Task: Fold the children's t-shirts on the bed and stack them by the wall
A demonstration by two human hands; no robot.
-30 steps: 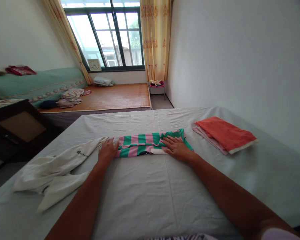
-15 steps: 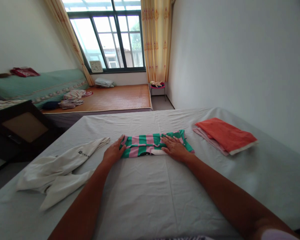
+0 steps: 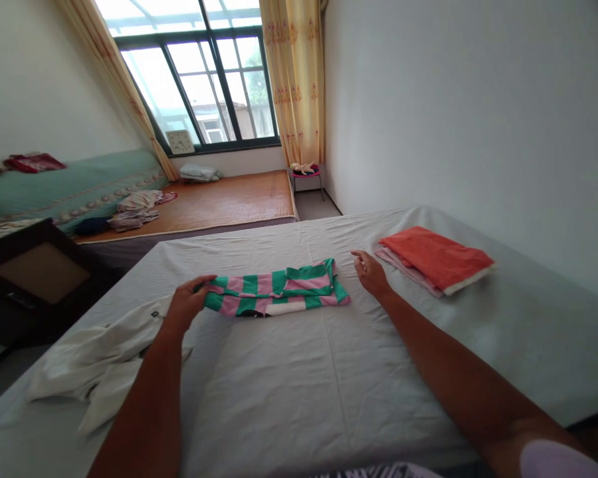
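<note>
A green-and-pink striped garment lies folded into a long narrow strip on the grey bed sheet. My left hand pinches the strip's left end, fingers closed on the cloth. My right hand hovers just right of the strip's other end, off the fabric, fingers loosely curled and holding nothing. It sits between the striped garment and a folded orange cloth.
The orange cloth lies on a folded pink one at the right, near the wall. A crumpled white garment sprawls at the bed's left edge. Beyond are a dark wooden cabinet, a bamboo-mat platform with clothes, and a window.
My right hand lifted off the striped garment and moved right. My left hand closed on the strip's left end. The view shifted slightly to the right.
</note>
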